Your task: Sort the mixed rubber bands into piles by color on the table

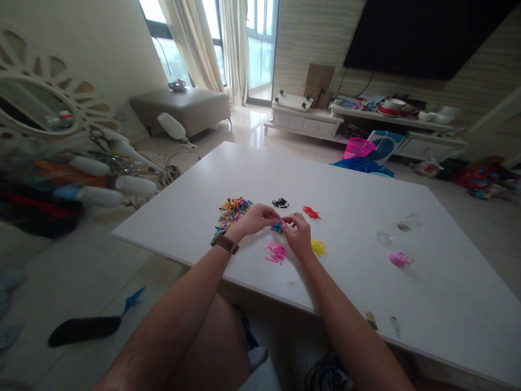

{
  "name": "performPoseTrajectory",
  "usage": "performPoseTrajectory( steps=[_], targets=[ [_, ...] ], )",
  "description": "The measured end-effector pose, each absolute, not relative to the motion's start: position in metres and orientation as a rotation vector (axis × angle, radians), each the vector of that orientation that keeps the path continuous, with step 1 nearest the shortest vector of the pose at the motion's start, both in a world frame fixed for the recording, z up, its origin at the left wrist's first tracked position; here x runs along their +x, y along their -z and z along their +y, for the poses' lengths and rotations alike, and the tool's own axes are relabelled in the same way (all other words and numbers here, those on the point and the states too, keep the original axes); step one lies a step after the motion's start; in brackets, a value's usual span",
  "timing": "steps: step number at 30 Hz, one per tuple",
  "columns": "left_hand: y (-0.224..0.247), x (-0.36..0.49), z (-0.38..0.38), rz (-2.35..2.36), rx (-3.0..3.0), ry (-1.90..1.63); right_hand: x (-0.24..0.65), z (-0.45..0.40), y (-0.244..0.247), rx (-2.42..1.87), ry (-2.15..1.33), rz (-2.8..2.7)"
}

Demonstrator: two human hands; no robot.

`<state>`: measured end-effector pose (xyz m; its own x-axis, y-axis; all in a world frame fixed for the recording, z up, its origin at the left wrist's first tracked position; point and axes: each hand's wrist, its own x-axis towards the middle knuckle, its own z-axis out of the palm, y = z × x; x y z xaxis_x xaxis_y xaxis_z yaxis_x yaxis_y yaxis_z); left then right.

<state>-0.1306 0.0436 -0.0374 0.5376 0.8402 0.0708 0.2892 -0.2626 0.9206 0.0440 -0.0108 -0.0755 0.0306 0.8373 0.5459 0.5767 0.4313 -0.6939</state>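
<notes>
My left hand (pixel 257 218), with a brown-strapped watch (pixel 224 242) on its wrist, reaches over the white table (pixel 345 195). Its thumb and fingers are pinched together, almost meeting the pinched fingertips of my right hand (pixel 297 232). Whatever lies between them is too small to make out. Just below the fingertips is a little pile of blue bands (pixel 277 228). A larger mixed-colour pile (pixel 234 210) lies left of my left hand. Around my hands sit separate piles of black bands (pixel 280 203), red bands (pixel 311 212), yellow bands (pixel 318 247) and pink bands (pixel 275 253).
On the table's right side lie a clear jar (pixel 408 222) on its side and a pink object (pixel 400 259). A small yellow figure (pixel 371 320) is near the front edge. Left of the table stands a white lamp-like fixture (pixel 136 186); a pink basket (pixel 358 147) is beyond it.
</notes>
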Motion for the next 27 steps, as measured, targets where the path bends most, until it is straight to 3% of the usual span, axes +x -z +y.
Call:
performPoseTrajectory(
  steps=[19, 27],
  targets=[
    [0.035, -0.130, 0.043, 0.920, 1.785, -0.713, 0.043, -0.012, 0.073, -1.252, -0.346, -1.622],
    [0.037, -0.134, 0.047, 1.054, 1.801, -0.794, 0.053, -0.007, 0.074, -1.319, -0.208, -1.591]
  ],
)
